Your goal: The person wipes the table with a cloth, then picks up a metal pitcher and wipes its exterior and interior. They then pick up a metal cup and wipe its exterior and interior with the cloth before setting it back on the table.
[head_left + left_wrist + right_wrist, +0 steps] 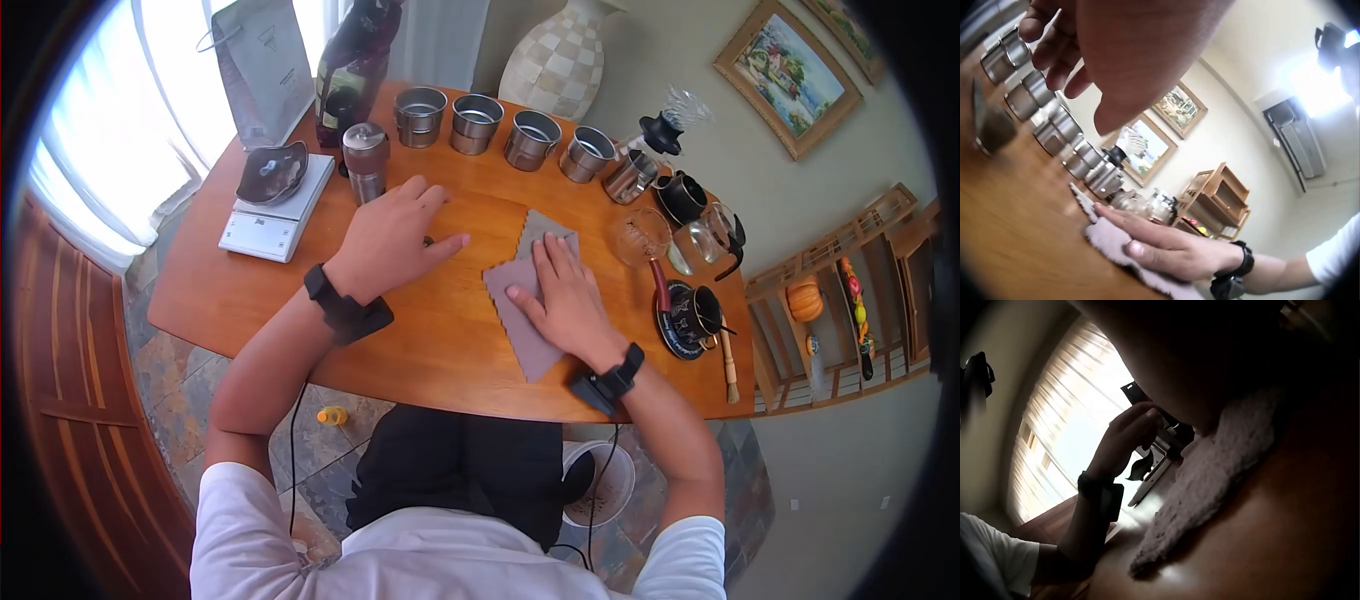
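Pressing hand: your right hand [565, 300] lies flat, fingers straight, on the grey cloth [530, 300], pinning it to the desk [440, 340].
Cloth place: it sits near the middle of the desk, toward 4 o'clock from centre, one corner pointing to 12 o'clock at the row of steel cups [505, 125].
Other hand: your left hand [390, 240] hovers released at about 10 o'clock from the cloth, fingers loosely bent, gripping nothing; whether its fingertips touch the wood, I cannot tell.
Neighbours: a grinder [365, 160] and a white scale [278, 205] with a dark dish stand at 11 o'clock; glass vessels and a black mug [700, 310] at 2 to 3 o'clock.
Handling: the cloth looks thin, soft and very light, so it will probably fold or slide rather than resist.
Where to hold: pinch a free corner or the zigzag edge at 12 o'clock, or keep your palm flat.
Care: the glassware to the right looks fragile; keep sweeps short.
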Demonstrator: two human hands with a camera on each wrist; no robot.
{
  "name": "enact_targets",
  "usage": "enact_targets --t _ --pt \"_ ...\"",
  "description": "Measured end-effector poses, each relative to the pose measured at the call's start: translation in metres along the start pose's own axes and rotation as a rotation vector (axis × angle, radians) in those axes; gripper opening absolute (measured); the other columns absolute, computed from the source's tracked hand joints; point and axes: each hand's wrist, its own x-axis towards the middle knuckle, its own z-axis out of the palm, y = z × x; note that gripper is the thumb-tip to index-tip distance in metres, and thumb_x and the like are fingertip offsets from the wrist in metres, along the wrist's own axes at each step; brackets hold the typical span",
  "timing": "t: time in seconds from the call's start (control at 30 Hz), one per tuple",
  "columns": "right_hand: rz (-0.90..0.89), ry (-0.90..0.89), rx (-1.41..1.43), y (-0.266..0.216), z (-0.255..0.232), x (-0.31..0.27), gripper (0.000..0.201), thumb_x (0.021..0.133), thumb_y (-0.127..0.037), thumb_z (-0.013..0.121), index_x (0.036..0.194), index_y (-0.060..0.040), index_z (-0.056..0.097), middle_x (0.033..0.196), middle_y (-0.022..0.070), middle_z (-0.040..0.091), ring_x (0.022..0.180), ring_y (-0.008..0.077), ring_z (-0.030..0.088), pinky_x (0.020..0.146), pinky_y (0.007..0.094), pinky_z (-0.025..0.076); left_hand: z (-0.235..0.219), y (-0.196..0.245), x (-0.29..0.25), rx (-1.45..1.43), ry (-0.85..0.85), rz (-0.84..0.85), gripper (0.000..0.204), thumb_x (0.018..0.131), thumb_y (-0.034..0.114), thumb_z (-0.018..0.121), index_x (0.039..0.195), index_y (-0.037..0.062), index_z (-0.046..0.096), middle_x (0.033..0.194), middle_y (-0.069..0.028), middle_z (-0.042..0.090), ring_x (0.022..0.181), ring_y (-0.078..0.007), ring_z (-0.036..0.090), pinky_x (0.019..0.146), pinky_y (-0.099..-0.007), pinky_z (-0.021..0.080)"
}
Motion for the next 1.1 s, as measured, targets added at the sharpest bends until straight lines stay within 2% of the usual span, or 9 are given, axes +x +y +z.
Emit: enact_targets --t 0.03,0.07,0.13,0.27,0.47,0.77,0.83,0.93,1.1 --pt "0.005 0.039 -0.004 0.006 0.009 0.014 0.078 0.099 -0.051 0.057 0.149 0.0082 0.042 0.156 0.0317 0.039 0.148 0.0444 0.034 0.121 0.0495 0.027 -0.003 -0.003 -0.003 0.109 -0.053 -0.093 0.035 0.095 0.036 0.067 0.110 0.0044 0.065 0.100 -0.0137 0.066 0.094 -0.0354 0.067 0.077 -0.0444 0.054" --pt "0.009 0.081 -0.007 0.010 0.015 0.029 0.079 0.100 -0.051 0.055 0.149 0.0080 0.042 0.156 0.0320 0.038 0.148 0.0442 0.033 0.122 0.0493 0.025 -0.002 -0.006 -0.006 0.117 -0.055 -0.096 0.035 0.095 0.036 0.067 0.110 0.0044 0.065 0.100 -0.0137 0.066 0.094 -0.0354 0.067 0.077 -0.0444 0.054" --pt "-0.009 0.090 0.006 0.011 0.028 0.056 0.079 0.100 -0.052 0.054 0.150 0.0074 0.041 0.157 0.0313 0.037 0.150 0.0435 0.032 0.123 0.0487 0.024 0.008 -0.010 -0.013 0.167 -0.210 -0.084 0.033 0.095 0.037 0.066 0.105 0.0052 0.064 0.096 -0.0135 0.067 0.086 -0.0358 0.068 0.072 -0.0463 0.054" --pt "-0.060 0.069 0.049 -0.004 0.038 0.092 0.079 0.101 -0.054 0.049 0.152 0.0053 0.040 0.161 0.0280 0.033 0.153 0.0405 0.026 0.125 0.0473 0.020 0.013 -0.023 -0.014 0.182 -0.198 -0.029 0.031 0.096 0.036 0.065 0.101 0.0057 0.062 0.094 -0.0135 0.067 0.085 -0.0367 0.068 0.071 -0.0480 0.053" --pt "-0.212 0.033 0.101 -0.030 0.048 0.108 0.078 0.102 -0.054 0.045 0.154 0.0034 0.037 0.163 0.0267 0.030 0.155 0.0385 0.022 0.126 0.0459 0.016 0.003 -0.039 -0.023 0.266 -0.121 -0.118 0.026 0.096 0.031 0.065 0.102 0.0062 0.063 0.095 -0.0132 0.067 0.085 -0.0368 0.068 0.071 -0.0480 0.054" --pt "-0.321 0.045 0.159 -0.068 0.040 0.045 0.080 0.101 -0.055 0.049 0.153 0.0034 0.038 0.163 0.0260 0.032 0.154 0.0384 0.024 0.127 0.0461 0.017 0.003 -0.054 -0.018 0.363 -0.032 -0.161 0.028 0.093 0.032 0.067 0.098 0.0043 0.065 0.093 -0.0157 0.071 0.080 -0.0366 0.071 0.069 -0.0470 0.056" --pt "-0.343 0.047 0.184 -0.069 0.037 0.028 0.080 0.100 -0.055 0.050 0.153 0.0036 0.039 0.163 0.0255 0.032 0.154 0.0383 0.024 0.127 0.0460 0.016 0.003 -0.057 -0.016 0.375 0.004 -0.189 0.030 0.089 0.034 0.071 0.091 0.0036 0.069 0.081 -0.0175 0.070 0.077 -0.0373 0.070 0.069 -0.0478 0.055" --pt "-0.366 0.043 0.193 -0.064 0.030 0.001 0.079 0.100 -0.055 0.051 0.153 0.0028 0.040 0.162 0.0252 0.033 0.154 0.0383 0.024 0.127 0.0462 0.017 0.001 -0.057 -0.012 0.418 -0.014 -0.243 0.033 0.085 0.036 0.072 0.083 0.0023 0.072 0.073 -0.0193 0.069 0.072 -0.0378 0.069 0.067 -0.0484 0.055" --pt "-0.304 0.021 0.166 -0.046 0.012 -0.038 0.078 0.099 -0.055 0.053 0.154 0.0001 0.040 0.163 0.0239 0.033 0.153 0.0382 0.026 0.126 0.0462 0.019 0.005 -0.068 -0.010 0.458 -0.012 -0.277 0.035 0.082 0.036 0.072 0.076 0.0016 0.074 0.072 -0.0197 0.069 0.069 -0.0379 0.069 0.066 -0.0486 0.055"
